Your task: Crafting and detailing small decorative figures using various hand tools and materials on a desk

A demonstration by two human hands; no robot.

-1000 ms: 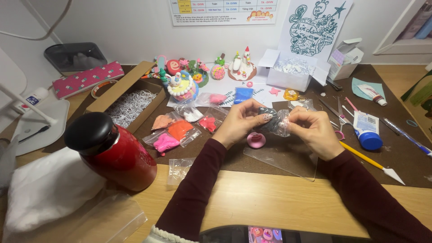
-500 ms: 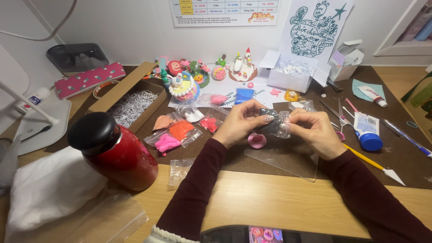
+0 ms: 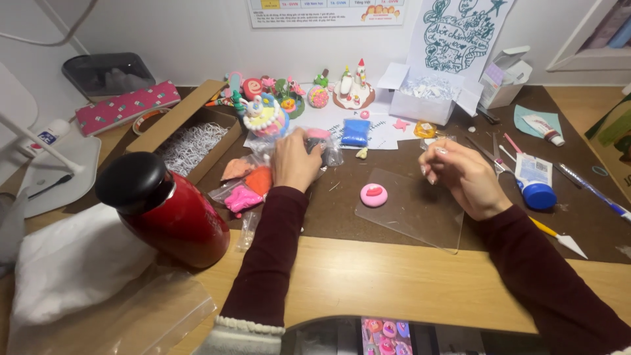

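Clay in small clear packets lies spread at the middle left of the brown desk mat, orange and pink ones nearest, a blue one farther back, all within easy reach of whoever sits at the wooden desk edge. Going from the left: a red bottle with a black cap lies tilted on a white cloth, and behind it an open cardboard box holds shredded white paper. The left hand reaches forward over the packets, its fingers curled around a clear packet with a dark lump and a pink bit. A finished pink disc sits on the near left corner of a clear plastic sheet, which seems to serve as a clean working surface. The right hand hovers above that sheet, fingertips drawn together; whether they pinch anything is too small to tell. Right of it stand a blue-capped tube, pens and a yellow-handled modelling tool
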